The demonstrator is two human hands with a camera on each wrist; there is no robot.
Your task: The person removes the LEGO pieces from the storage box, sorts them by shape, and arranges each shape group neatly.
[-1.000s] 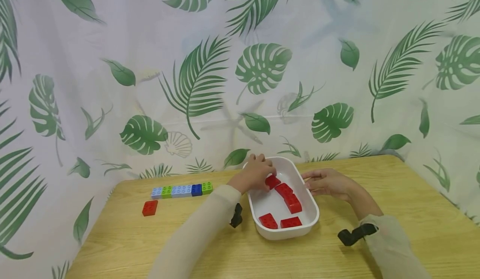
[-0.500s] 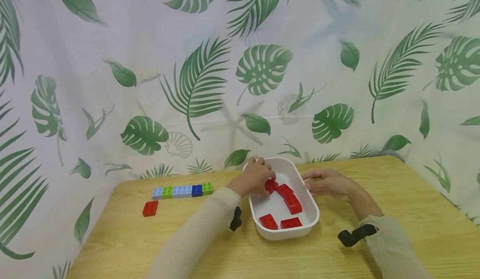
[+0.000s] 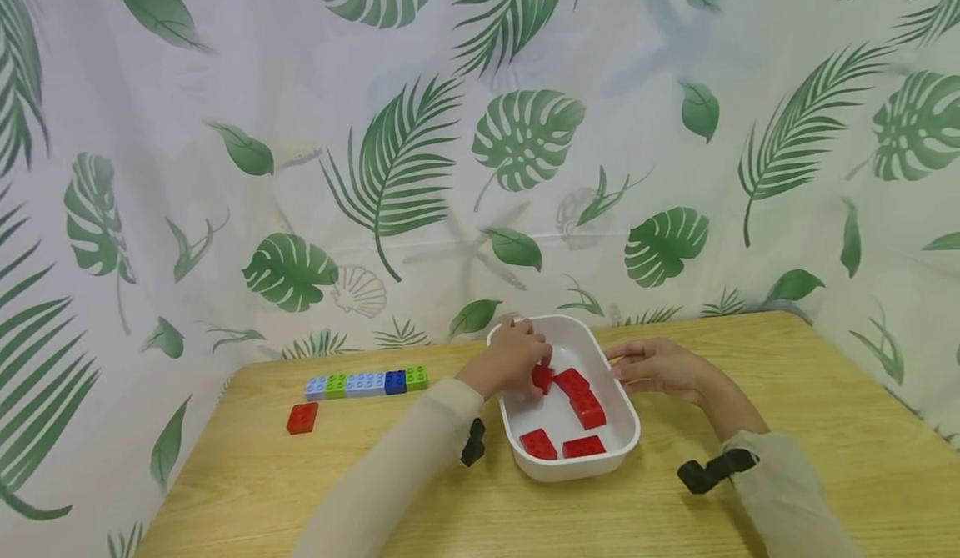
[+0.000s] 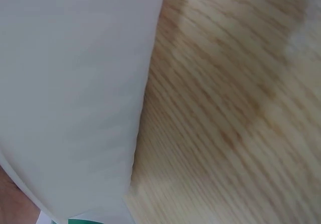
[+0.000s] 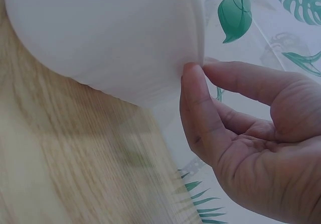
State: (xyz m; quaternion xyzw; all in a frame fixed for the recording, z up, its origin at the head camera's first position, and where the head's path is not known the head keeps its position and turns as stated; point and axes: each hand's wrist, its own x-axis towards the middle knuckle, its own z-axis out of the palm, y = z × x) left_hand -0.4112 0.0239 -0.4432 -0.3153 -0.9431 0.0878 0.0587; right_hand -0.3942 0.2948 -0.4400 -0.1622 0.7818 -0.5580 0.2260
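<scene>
Inside a white plastic tub [image 3: 528, 465], my left hand [image 3: 512, 359] has its fingers curled round a red toy building brick [image 3: 542, 377], partly hidden by them. Red bricks [image 3: 585, 408] lie against each other in the tub's middle, with another red brick [image 3: 538, 444] and one more red brick [image 3: 583, 446] at the near end. At the tub's right side, my right hand [image 3: 660, 368] pinches the rim; the right wrist view shows thumb and finger [image 5: 194, 81] meeting at that edge. The left wrist view holds mostly the tub's outer wall [image 4: 75, 93] and hides the held brick.
On the wooden table [image 3: 360, 475], a row of light blue, green and dark blue bricks [image 3: 366, 384] stands at the left. A single red brick [image 3: 303, 418] lies in front of its left end. A leaf-print cloth [image 3: 420, 166] hangs behind the table.
Within the tub, my left hand has turned the red brick and shifted it slightly nearer. The right hand stays at the rim, and the other bricks keep their places.
</scene>
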